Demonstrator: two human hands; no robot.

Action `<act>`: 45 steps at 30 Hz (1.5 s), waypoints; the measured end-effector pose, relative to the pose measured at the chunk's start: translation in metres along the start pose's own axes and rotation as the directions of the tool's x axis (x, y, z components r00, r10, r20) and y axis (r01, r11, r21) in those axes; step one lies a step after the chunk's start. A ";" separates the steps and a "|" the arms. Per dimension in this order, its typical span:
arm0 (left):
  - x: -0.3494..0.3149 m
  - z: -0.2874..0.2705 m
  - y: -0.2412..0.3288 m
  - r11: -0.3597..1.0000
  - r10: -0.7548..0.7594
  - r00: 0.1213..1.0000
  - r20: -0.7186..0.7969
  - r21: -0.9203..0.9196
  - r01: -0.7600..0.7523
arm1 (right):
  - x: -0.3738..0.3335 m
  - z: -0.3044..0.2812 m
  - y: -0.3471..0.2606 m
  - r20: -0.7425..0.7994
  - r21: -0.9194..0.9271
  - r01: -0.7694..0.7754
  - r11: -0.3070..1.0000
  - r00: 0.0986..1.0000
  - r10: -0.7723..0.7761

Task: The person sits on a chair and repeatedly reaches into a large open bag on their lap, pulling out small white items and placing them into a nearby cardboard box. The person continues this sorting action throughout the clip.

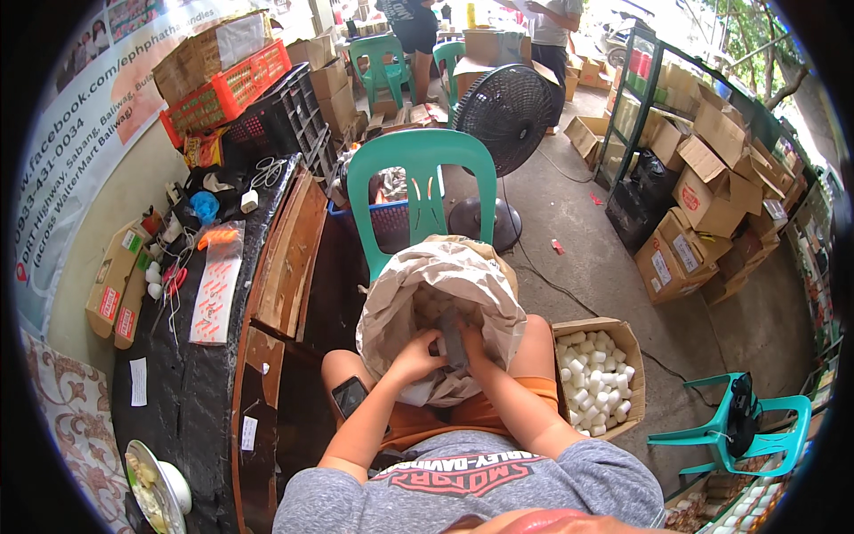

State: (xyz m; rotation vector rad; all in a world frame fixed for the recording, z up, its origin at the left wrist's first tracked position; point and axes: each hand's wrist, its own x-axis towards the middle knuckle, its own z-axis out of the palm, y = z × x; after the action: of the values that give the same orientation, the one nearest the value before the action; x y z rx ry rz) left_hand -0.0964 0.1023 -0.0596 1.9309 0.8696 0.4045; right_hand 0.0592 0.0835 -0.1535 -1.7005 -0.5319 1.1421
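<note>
A large brown paper sack (382,307) stands open between my knees, its rim rolled and crumpled. Both of my hands reach into its mouth. My right hand (473,345) grips a dark grey, block-like piece (454,340) whose kind I cannot make out. My left hand (420,358) is curled at the near side of that piece, with a small pale thing at its fingertips. Pale lumps (431,307) lie deeper in the sack, in shadow. Beside my right knee, an open cardboard box (630,340) holds many short white cylinders (598,378), which look like candles.
A green plastic chair (422,151) stands right behind the sack, with a black fan (504,120) past it. On the left is a black-covered table (191,392) with cables and a bowl (175,485). A phone (350,396) rests on my left thigh. Cartons (680,254) are piled at right.
</note>
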 end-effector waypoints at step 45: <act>0.007 0.010 -0.025 0.966 0.182 0.940 -0.288 0.229 -0.117 | -0.036 -0.003 -0.034 0.380 0.557 -0.173 0.812 0.923 -0.065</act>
State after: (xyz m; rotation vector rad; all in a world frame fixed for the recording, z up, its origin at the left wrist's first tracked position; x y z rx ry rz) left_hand -0.0960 0.1088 -0.0869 2.1732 0.9987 0.7464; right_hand 0.0501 0.0687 -0.1066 -0.9627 -0.3127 1.5104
